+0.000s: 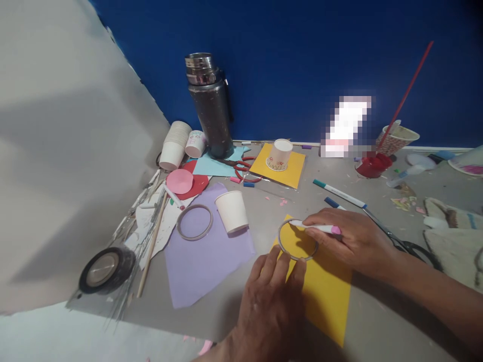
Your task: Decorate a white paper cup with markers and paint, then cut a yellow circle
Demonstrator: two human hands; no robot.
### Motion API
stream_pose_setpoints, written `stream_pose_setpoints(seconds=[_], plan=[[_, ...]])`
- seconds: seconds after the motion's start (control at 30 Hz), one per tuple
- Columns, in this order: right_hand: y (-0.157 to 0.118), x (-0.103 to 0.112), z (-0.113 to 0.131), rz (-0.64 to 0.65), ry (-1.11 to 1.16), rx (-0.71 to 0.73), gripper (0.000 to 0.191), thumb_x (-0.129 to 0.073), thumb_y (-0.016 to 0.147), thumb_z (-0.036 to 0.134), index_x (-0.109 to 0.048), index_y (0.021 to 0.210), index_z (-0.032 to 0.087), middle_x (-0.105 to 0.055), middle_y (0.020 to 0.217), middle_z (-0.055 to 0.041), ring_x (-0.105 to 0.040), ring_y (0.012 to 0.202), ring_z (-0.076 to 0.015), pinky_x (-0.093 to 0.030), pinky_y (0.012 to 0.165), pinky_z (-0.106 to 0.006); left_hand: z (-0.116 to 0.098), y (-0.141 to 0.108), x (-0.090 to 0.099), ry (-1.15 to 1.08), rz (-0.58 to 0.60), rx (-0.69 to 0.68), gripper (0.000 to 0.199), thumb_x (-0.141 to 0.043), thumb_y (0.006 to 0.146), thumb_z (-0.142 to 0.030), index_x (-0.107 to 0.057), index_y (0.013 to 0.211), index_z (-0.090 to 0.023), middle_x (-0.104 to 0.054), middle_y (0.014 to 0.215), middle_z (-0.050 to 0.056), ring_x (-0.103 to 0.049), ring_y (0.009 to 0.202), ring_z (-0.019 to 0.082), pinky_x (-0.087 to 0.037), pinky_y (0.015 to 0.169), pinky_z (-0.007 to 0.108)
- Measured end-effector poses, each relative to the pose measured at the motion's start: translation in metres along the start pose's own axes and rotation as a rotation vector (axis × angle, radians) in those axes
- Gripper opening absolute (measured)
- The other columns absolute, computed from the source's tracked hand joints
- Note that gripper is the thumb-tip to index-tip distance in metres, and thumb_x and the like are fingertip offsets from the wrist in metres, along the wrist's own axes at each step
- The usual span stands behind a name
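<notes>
A thin grey ring lies flat on a sheet of yellow paper in front of me. My left hand rests with its fingers stretched out, the fingertips pressing the near side of the ring against the paper. Pinched in my right hand is a white marker pen with a pink end. Its tip meets the paper at the ring's far inner edge. To the left, a second grey ring and a white paper cup are on purple paper.
A dark thermos stands by the blue wall, near stacked paper cups and red-handled scissors. Black tape and a wooden stick lie left. Right are a green marker, black scissors and a cloth.
</notes>
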State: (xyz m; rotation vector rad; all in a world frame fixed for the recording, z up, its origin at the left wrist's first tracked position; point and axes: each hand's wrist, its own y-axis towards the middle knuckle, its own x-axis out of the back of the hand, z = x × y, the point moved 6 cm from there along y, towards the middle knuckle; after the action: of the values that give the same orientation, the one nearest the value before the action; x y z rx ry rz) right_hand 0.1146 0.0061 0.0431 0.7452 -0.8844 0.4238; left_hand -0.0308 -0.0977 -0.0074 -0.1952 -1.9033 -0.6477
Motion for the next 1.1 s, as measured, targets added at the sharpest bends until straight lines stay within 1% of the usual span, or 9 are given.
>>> stream_pose_setpoints(seconds=[0.13,0.27,0.37,0.5,0.63,0.8,0.97,1.03,1.1], plan=[[-0.010,0.006,0.002,-0.009,-0.154,0.007,0.021,-0.051,0.107,0.028,-0.069,0.099,0.022,-0.080,0.088,-0.0065,-0.075,0.074,-0.0224,-0.051,0.068,-0.034,-0.001,0.001,-0.001,-0.005,0.030,0.018,0.039,-0.056,0.093,-0.016,-0.063,0.131,-0.018,-0.074,0.124,0.013,-0.067,0.128,0.036,-0.060,0.100,0.049],[-0.014,0.012,0.006,0.034,-0.278,-0.031,0.024,-0.049,0.105,0.025,-0.068,0.091,0.022,-0.079,0.082,-0.0048,-0.072,0.067,-0.0215,-0.044,0.064,-0.034,0.000,0.001,-0.002,-0.011,0.050,0.039,0.036,-0.058,0.094,-0.018,-0.064,0.130,-0.019,-0.074,0.124,0.013,-0.066,0.128,0.036,-0.059,0.101,0.050],[-0.009,0.013,0.010,0.106,-0.328,-0.079,0.028,-0.047,0.102,0.025,-0.066,0.082,0.022,-0.075,0.072,-0.0032,-0.067,0.059,-0.0196,-0.037,0.060,-0.034,0.000,0.000,-0.002,-0.014,0.062,0.041,0.039,-0.060,0.093,-0.019,-0.063,0.132,-0.019,-0.073,0.126,0.013,-0.065,0.130,0.036,-0.058,0.102,0.051],[-0.001,0.009,0.008,0.225,-0.339,-0.201,0.031,-0.045,0.100,0.029,-0.063,0.074,0.023,-0.067,0.060,-0.0021,-0.058,0.053,-0.0186,-0.031,0.058,-0.034,0.000,0.000,-0.002,-0.012,0.103,0.043,0.046,-0.064,0.090,-0.017,-0.061,0.137,-0.020,-0.071,0.132,0.012,-0.063,0.134,0.037,-0.057,0.105,0.051],[0.004,0.008,0.006,0.265,-0.266,-0.284,0.036,-0.043,0.100,0.034,-0.060,0.071,0.024,-0.063,0.058,-0.0009,-0.050,0.053,-0.0172,-0.030,0.059,-0.033,0.000,0.002,-0.001,-0.021,0.119,0.045,0.048,-0.067,0.090,-0.017,-0.060,0.137,-0.019,-0.071,0.132,0.012,-0.062,0.135,0.036,-0.056,0.107,0.051],[0.011,0.006,0.001,0.274,-0.085,-0.349,0.038,-0.046,0.099,0.038,-0.062,0.067,0.024,-0.057,0.052,0.0019,-0.044,0.050,-0.0155,-0.030,0.056,-0.032,0.000,0.004,-0.002,-0.029,0.131,0.049,0.051,-0.070,0.088,-0.019,-0.060,0.138,-0.019,-0.071,0.133,0.012,-0.061,0.135,0.038,-0.056,0.107,0.052],[0.021,0.000,-0.002,0.235,0.134,-0.383,0.041,-0.051,0.095,0.040,-0.061,0.059,0.023,-0.062,0.050,0.0029,-0.049,0.045,-0.0132,-0.036,0.052,-0.029,0.000,0.004,-0.003,-0.019,0.145,0.062,0.049,-0.070,0.087,-0.018,-0.061,0.135,-0.019,-0.072,0.130,0.013,-0.063,0.133,0.037,-0.057,0.105,0.052],[0.024,-0.004,-0.004,0.254,0.205,-0.415,0.039,-0.053,0.094,0.039,-0.061,0.059,0.023,-0.064,0.050,0.0026,-0.052,0.045,-0.0130,-0.038,0.051,-0.028,0.000,0.005,-0.002,-0.019,0.141,0.063,0.048,-0.069,0.087,-0.016,-0.061,0.134,-0.019,-0.073,0.128,0.013,-0.064,0.132,0.037,-0.058,0.104,0.053],[0.025,-0.010,-0.006,0.278,0.292,-0.476,0.035,-0.056,0.093,0.038,-0.064,0.063,0.023,-0.067,0.052,0.0017,-0.056,0.045,-0.0133,-0.041,0.050,-0.027,-0.001,0.005,-0.001,-0.026,0.138,0.060,0.048,-0.068,0.086,-0.015,-0.061,0.133,-0.019,-0.073,0.127,0.012,-0.064,0.132,0.038,-0.058,0.103,0.053]])
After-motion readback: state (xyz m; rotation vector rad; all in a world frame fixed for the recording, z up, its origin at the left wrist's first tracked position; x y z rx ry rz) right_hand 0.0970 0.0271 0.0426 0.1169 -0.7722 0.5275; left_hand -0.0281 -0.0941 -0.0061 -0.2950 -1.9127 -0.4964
